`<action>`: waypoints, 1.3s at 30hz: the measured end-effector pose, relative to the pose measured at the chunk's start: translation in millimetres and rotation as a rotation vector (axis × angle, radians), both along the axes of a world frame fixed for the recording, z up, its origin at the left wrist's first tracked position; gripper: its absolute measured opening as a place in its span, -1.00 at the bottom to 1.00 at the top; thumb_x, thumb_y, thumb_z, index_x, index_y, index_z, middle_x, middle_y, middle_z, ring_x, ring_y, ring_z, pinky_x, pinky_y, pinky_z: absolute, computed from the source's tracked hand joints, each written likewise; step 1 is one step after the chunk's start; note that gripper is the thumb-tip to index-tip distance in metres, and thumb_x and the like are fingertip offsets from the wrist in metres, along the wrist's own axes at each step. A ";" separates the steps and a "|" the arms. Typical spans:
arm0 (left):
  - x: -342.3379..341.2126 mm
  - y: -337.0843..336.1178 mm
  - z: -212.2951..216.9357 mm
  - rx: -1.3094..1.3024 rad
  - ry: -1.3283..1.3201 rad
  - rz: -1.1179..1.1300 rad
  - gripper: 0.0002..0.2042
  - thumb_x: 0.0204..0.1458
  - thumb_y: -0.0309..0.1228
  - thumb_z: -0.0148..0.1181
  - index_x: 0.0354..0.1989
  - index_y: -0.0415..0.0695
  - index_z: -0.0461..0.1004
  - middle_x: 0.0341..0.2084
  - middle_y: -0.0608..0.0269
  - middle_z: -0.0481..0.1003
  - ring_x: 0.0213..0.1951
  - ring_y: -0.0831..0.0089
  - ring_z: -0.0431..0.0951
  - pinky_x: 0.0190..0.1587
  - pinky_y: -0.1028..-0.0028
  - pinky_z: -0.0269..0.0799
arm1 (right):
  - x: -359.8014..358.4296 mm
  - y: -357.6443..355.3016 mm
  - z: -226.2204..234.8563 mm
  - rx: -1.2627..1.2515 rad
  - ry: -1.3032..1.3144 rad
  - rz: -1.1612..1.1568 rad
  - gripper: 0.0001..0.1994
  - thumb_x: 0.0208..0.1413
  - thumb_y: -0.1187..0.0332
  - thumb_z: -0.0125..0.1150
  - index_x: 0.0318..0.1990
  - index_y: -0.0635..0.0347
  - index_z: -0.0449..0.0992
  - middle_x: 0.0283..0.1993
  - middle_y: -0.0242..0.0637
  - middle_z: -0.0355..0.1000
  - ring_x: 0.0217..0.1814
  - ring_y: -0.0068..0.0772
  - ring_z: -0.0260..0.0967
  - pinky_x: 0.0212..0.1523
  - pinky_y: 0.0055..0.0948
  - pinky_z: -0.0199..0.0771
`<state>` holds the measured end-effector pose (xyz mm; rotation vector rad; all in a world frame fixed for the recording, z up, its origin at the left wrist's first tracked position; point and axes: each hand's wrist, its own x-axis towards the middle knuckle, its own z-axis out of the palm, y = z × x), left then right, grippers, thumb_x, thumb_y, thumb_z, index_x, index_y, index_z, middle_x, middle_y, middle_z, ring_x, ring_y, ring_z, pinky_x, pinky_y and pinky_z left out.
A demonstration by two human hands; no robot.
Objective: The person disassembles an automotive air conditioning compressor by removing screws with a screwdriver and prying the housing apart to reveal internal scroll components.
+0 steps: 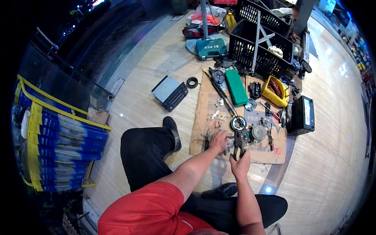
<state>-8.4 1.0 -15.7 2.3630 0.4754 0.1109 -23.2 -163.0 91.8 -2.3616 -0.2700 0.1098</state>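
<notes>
Low over a flattened cardboard sheet (pixel 199 117), my right hand (pixel 241 163) is closed round the dark green handles of a pair of pliers (pixel 238 147). The plier jaws point away from me, beside a cable end. My left hand (pixel 218 141) grips a grey metal part (pixel 229 145) with an uneven shape; its fingers partly hide it. Just beyond both hands lies a round metal ring like a pulley (pixel 238 123). To its right sits a round grey disc-shaped part (pixel 259 132).
A green case (pixel 236 87), long dark rods (pixel 219 91) and a yellow container (pixel 274 92) lie farther off. A black battery (pixel 301 116) stands at right. Black crates (pixel 260 47) and a teal tool case (pixel 211 49) are behind. A car stereo-like box (pixel 170 93) rests at left.
</notes>
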 end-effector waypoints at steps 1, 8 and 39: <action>2.7 1.0 0.1 -0.012 0.018 -0.005 -0.79 0.08 -0.33 0.13 -0.15 -0.13 0.46 0.05 0.05 0.39 0.09 0.00 0.37 0.17 0.15 0.29 | -1.0 0.3 0.4 0.050 -0.059 0.012 -0.49 -0.20 0.30 0.48 -0.16 0.30 0.30 -0.32 -0.01 0.39 -0.28 0.08 0.39 -0.22 -0.11 0.41; 2.7 -3.0 1.9 0.002 0.012 0.020 -0.80 0.08 -0.34 0.11 -0.17 -0.13 0.46 0.02 0.07 0.40 0.07 0.02 0.38 0.15 0.16 0.30 | 0.7 1.0 0.2 -0.075 0.009 0.009 -0.43 -0.22 0.29 0.49 -0.10 0.33 0.29 -0.26 0.04 0.40 -0.19 0.12 0.40 -0.18 -0.09 0.41; 1.6 -0.5 -2.3 0.012 -0.067 0.023 -0.82 0.01 -0.38 0.15 -0.22 -0.15 0.46 0.05 0.01 0.42 0.07 -0.01 0.41 0.13 0.16 0.35 | -0.7 2.1 8.0 -0.023 0.027 0.054 -0.49 -0.20 0.30 0.44 -0.12 0.29 0.32 -0.20 0.10 0.43 -0.14 0.18 0.43 -0.15 -0.03 0.43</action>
